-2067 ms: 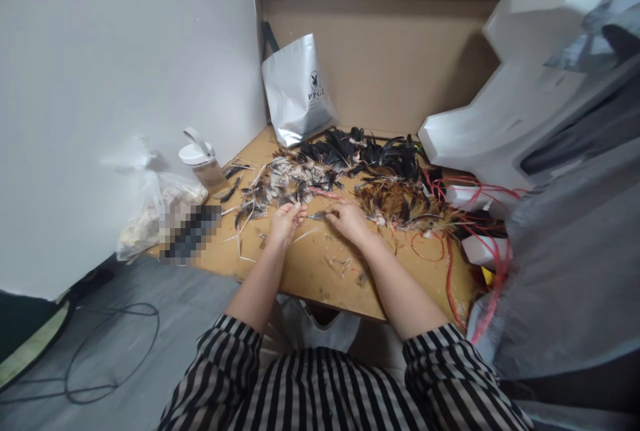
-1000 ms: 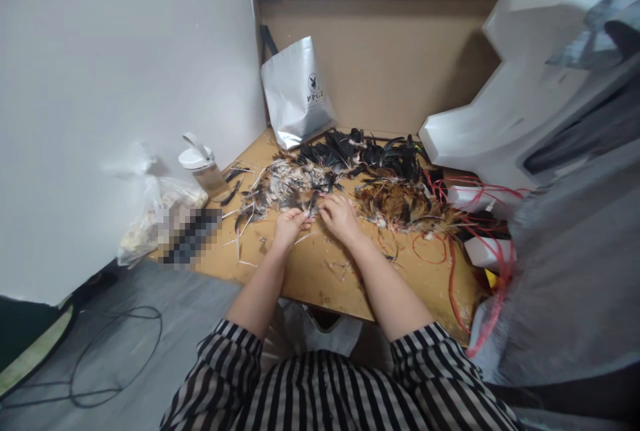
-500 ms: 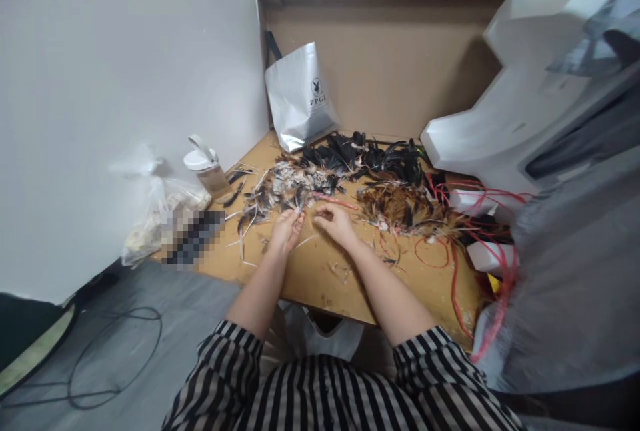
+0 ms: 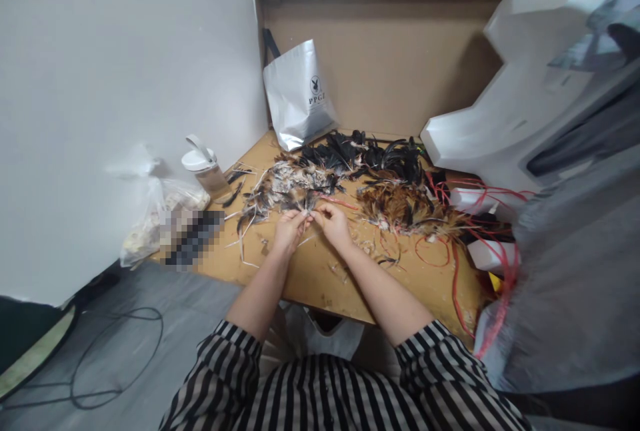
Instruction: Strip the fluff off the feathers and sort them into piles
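head | left hand (image 4: pixel 289 229) and right hand (image 4: pixel 333 223) met fingertip to fingertip, both pinched on a feather (image 4: pixel 306 209) at the near edge of the grey feather pile (image 4: pixel 290 185) on the bench (image 4: pixel 320 271) | clear bag (image 4: pixel 150 217) held pale scraps | lidded jar (image 4: pixel 205 171) stood upright

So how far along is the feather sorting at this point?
Done, apparently: separate heaps of black feathers, brown feathers and grey speckled feathers on the table. In hand: left hand and right hand meet, pinching what looks like a feather. Left: loose quills and scraps scattered nearby.
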`<state>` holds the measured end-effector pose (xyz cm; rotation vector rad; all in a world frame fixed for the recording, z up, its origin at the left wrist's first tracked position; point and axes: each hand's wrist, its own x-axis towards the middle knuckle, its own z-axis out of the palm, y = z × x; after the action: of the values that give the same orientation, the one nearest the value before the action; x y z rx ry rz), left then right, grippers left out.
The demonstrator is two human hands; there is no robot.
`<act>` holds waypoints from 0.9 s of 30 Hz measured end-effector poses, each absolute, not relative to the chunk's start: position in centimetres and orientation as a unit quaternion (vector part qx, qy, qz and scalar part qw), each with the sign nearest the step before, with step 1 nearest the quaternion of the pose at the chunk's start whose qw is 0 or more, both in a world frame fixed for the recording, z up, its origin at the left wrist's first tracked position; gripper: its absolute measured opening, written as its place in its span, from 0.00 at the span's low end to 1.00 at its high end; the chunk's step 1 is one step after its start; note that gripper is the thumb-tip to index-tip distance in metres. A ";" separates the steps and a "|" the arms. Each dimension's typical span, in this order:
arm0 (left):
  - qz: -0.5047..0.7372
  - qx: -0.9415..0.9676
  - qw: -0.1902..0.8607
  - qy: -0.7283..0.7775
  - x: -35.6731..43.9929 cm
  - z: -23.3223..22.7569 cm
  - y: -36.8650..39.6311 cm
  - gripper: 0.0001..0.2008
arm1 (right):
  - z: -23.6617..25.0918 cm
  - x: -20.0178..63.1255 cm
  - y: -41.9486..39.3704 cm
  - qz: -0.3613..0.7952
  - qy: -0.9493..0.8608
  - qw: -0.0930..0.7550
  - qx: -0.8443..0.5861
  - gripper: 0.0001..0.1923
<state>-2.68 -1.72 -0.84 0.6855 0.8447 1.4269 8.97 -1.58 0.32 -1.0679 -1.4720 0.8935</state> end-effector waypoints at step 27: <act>0.488 0.377 0.707 0.346 -3.2 -0.9 -2.5 0.09 | 0.9 10.7 -0.7 0.553 -0.542 0.503 -0.384 0.11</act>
<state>-3.15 -2.47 -0.89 0.8364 0.7692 1.0844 10.71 -0.70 0.90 -0.9266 -1.3085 1.3364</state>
